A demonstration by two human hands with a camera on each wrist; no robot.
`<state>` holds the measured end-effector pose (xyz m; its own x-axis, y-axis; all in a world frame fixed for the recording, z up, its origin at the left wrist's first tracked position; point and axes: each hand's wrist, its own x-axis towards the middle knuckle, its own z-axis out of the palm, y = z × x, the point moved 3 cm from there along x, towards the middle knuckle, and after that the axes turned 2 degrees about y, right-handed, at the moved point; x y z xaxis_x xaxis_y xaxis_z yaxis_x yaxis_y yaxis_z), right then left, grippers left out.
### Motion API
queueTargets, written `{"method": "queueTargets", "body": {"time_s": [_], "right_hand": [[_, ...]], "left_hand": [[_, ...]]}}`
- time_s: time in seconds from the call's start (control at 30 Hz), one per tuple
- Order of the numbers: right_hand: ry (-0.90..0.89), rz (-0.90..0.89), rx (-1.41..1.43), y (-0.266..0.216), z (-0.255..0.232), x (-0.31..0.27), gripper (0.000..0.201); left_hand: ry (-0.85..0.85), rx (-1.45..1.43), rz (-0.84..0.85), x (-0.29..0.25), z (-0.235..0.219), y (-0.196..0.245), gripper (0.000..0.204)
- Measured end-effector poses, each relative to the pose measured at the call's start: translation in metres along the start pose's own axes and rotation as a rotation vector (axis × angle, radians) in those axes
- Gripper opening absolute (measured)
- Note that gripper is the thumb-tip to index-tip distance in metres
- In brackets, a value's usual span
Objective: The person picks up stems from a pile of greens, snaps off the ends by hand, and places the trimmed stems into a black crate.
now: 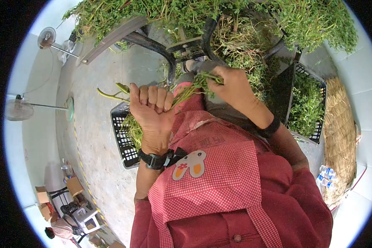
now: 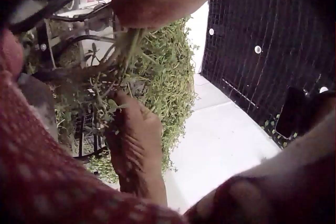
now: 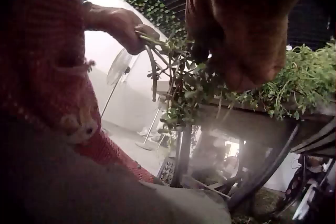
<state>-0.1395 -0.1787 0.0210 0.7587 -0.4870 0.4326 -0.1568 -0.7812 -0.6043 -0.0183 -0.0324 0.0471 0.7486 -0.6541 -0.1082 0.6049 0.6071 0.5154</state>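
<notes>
A bunch of thin green leafy stems [image 1: 185,95] stretches between the two hands above the lap. The left hand [image 1: 152,108] has its fingers curled round the stems, and their bare cut ends stick out past it on the left. At the leafy end, the right hand [image 1: 234,86] pinches the bunch between thumb and fingers. Small rounded leaves [image 3: 184,92] hang down between the hands in the right wrist view. Seen from the left wrist, the right hand [image 2: 135,140] lies below the left, with stems running between them.
Ahead, a table bears a heap of greens [image 1: 169,16], with more plants [image 1: 248,45] piled underneath. A black crate [image 1: 122,155] with stems stands at the left, another crate [image 1: 316,134] with greens at the right. Standing fans [image 1: 18,109], a straw bundle [image 1: 339,136] and water bottles [image 1: 326,177] are around.
</notes>
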Motion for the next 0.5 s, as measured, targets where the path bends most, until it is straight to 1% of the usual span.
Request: {"method": "queueTargets", "body": {"time_s": [0.03,0.07,0.13,0.17,0.23,0.27,0.33,0.37,0.4,0.43,0.47,0.5], "right_hand": [[0.087,0.02,0.104,0.001,0.0,0.001,0.023],[0.086,0.02,0.105,0.002,0.0,-0.001,0.023],[0.047,0.031,0.059,0.004,0.0,-0.006,0.026],[0.047,0.03,0.059,0.003,-0.005,-0.009,0.026],[-0.382,0.156,0.184,0.0,-0.011,-0.019,0.025],[-0.384,0.152,0.186,-0.005,-0.023,-0.021,0.025],[-0.88,0.287,0.799,-0.018,-0.037,-0.039,0.024],[-0.877,0.285,0.799,-0.014,-0.04,-0.047,0.024],[-0.76,0.481,0.949,-0.004,-0.041,-0.054,0.022],[-0.66,0.232,0.848,0.001,-0.042,-0.049,0.02],[-0.514,-0.007,0.698,0.006,-0.044,-0.046,0.019],[-0.339,-0.197,0.542,0.009,-0.048,-0.042,0.018]], "left_hand": [[-0.006,0.016,-0.011,-0.001,0.002,0.001,0.051],[-0.006,0.017,-0.01,-0.002,0.003,0.002,0.051],[-0.11,-0.007,-0.007,-0.004,0.008,0.002,0.05],[-0.11,-0.008,-0.006,-0.004,0.007,0.005,0.05],[-0.113,-0.027,0.041,-0.003,0.002,0.018,0.05],[-0.111,-0.026,0.045,0.001,-0.004,0.027,0.05],[-0.108,-0.074,0.137,0.007,-0.019,0.049,0.049],[-0.111,-0.073,0.136,0.008,-0.022,0.054,0.049],[-0.184,-0.084,0.134,0.008,-0.022,0.058,0.049],[-0.254,-0.096,0.131,0.006,-0.02,0.06,0.048],[-0.239,-0.114,0.119,0.003,-0.02,0.057,0.048],[-0.24,-0.113,0.121,0.0,-0.017,0.054,0.048]]}}
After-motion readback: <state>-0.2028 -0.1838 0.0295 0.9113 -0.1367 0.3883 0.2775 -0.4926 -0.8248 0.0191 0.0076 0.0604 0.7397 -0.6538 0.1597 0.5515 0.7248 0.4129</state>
